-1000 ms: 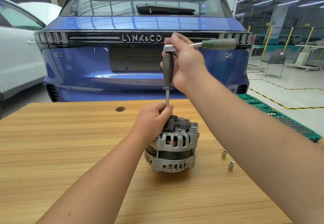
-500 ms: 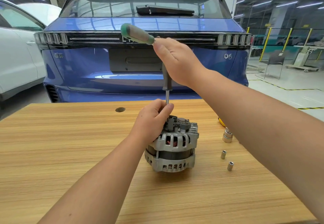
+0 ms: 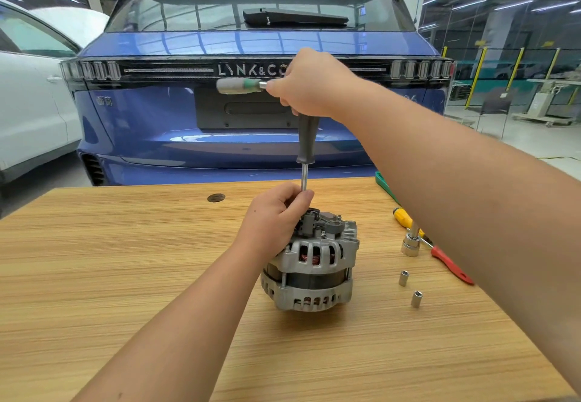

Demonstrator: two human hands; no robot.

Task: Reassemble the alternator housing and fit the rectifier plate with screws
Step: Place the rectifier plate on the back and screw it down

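Before a car (image 3: 251, 137) lettered "LYNK&CO", the right hand (image 3: 309, 84) is grasping the ratchet (image 3: 306, 137) above the alternator (image 3: 314, 263), the left hand (image 3: 276, 213) pinching its shaft just over the housing.

Bright overhead strip lighting, soft shadows, wide-angle edge distortion

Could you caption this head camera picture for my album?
Left hand steadies a driver on the alternator while the right hand turns its ratchet handle.

The alternator (image 3: 311, 268) stood upright on the wooden table (image 3: 125, 276) — grey cast housing, slotted vents showing copper windings, a dark band round the middle. The rectifier plate (image 3: 323, 224), dark grey, sat on top. A grey-handled driver (image 3: 305, 147) stood vertical over it — tip hidden.
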